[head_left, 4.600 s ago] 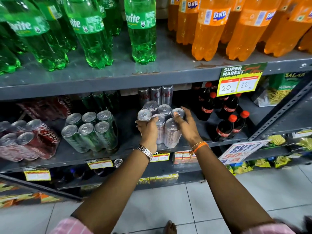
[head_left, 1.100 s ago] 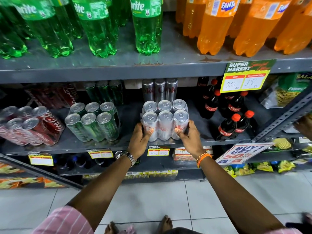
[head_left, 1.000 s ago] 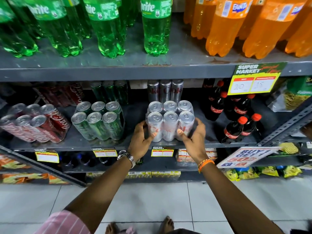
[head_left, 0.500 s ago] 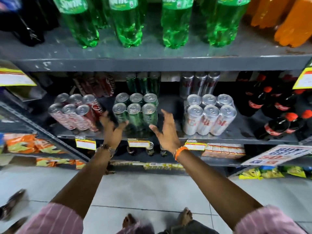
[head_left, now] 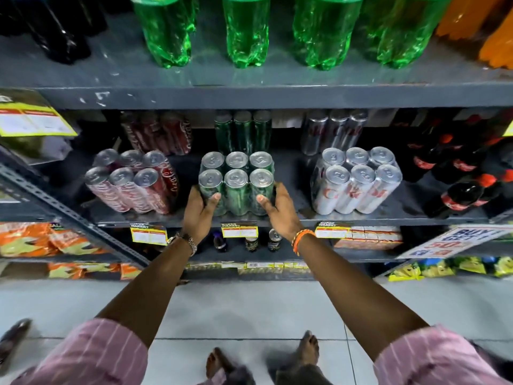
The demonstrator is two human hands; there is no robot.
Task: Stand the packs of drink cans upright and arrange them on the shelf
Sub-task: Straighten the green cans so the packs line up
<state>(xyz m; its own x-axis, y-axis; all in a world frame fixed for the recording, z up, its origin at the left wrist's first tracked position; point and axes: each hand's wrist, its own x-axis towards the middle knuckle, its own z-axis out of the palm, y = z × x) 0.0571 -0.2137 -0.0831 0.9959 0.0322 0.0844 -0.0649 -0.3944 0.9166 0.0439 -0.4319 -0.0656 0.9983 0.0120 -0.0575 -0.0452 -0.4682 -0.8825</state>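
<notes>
Three six-packs of cans stand along the front edge of the middle shelf (head_left: 291,216): a red pack (head_left: 133,184) toward the left end, a green pack (head_left: 237,183) at mid-shelf, and a silver pack (head_left: 356,180) to its right. The red and silver packs appear tilted in this wide view; whether this is true lean or lens distortion cannot be told. Both hands grip the green pack from its two sides. The left hand (head_left: 198,212) is cupped against the pack's left side, thumb across the front of the left-hand can and fingers wrapped behind. The right hand (head_left: 279,208) mirrors it on the right side, thumb on the front of the right-hand can. The pack sits between the palms, its base at the shelf's front edge; can tops face up and toward the camera. More red, green and silver cans stand behind each pack near the shelf's rear edge. Green bottles (head_left: 244,29) line the shelf above.
</notes>
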